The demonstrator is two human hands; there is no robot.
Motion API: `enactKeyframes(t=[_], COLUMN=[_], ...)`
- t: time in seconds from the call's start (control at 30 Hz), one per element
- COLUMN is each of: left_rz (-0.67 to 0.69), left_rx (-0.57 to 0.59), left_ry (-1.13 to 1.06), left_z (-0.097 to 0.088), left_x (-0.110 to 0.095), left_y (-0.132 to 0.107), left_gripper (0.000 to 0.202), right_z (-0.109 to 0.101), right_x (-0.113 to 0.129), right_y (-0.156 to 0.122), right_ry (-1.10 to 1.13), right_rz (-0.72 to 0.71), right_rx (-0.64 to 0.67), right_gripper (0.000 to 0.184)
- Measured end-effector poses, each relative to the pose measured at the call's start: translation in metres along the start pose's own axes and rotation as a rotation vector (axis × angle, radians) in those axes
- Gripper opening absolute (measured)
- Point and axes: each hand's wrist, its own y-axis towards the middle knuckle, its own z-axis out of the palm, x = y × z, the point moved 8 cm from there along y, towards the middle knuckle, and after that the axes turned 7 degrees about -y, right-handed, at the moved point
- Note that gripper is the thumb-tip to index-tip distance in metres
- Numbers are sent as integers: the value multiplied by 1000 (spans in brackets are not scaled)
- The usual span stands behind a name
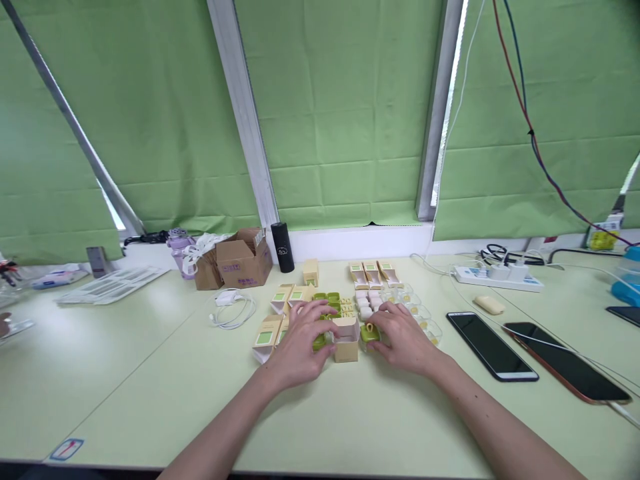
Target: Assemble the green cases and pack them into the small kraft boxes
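Observation:
My left hand (303, 340) rests on the table with curled fingers over a small green piece (320, 341), touching the left side of an open tan carton (346, 340). My right hand (403, 337) lies just right of the carton, fingers bent round a green piece with a yellow ring (369, 331). Behind my hands sit more green pieces (331, 301), a row of white pieces (364, 301) and clear plastic shells (423, 313). Flat tan and green cartons (269, 331) lie to the left, and three more (373, 272) stand behind.
Two phones (490, 345) (565, 370) lie at the right, one on a cable. A power strip (497, 277), a black bottle (283, 247), a brown cardboard box (243, 260), a white cable (231, 310) and a white rack (113, 283) line the back.

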Motion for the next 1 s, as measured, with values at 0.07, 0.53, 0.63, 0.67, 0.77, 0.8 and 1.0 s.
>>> enactKeyframes(t=[0.07,0.53,0.63,0.67,0.77,0.8,1.0], left_rz=[-13,-214,-245,-247,-245,-246,-287], left_rx=[12,23,29,30,16,12,11], left_ry=[17,-178,-237,-268,-365,-389,-468], left_z=[2,8,12,14,18,19,26], left_x=[3,37,40,40,41,42,50], left_y=[1,38,40,40,38,37,30], left_gripper=[21,28,33,35,39,41,52], right_z=[1,2,1,0,-5,-9,-38], right_x=[0,0,0,0,-1,-3,-17], right_y=[0,0,0,0,-1,-1,-7], right_ry=[0,-12,-15,-16,-20,-23,62], right_rz=[-1,-10,-14,-16,-19,-18,-12], right_rx=[2,30,26,21,-34,-70,-453], right_gripper=[22,28,27,26,26,25,23])
